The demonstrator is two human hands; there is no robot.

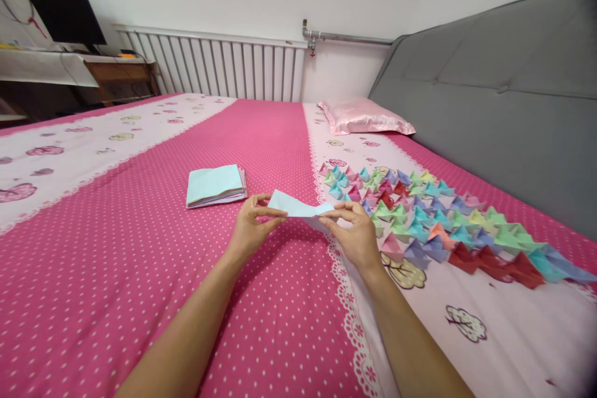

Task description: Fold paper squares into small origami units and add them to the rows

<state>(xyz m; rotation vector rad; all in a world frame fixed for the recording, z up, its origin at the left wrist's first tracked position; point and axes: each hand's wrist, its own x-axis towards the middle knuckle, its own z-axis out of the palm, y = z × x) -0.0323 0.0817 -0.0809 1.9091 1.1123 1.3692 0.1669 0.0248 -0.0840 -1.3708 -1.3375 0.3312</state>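
Observation:
A pale blue sheet of paper [298,206] is held up between my two hands, bent along its width with its left corner raised. My left hand [255,221] pinches its left end between thumb and fingers. At the other end, my right hand [353,227] pinches it the same way. Just beyond my left hand lies a stack of square coloured paper [215,181], a light blue sheet on top. To the right of my right hand, folded paper boats [438,233] in many colours stand in rows on the bedspread.
The pink dotted bedspread [153,249] covers the bed. A pink pillow [366,117] lies by the grey headboard [504,74] at right. Along the far wall runs a white radiator [224,65]. At the far left, a monitor [68,17] stands on a desk [116,68].

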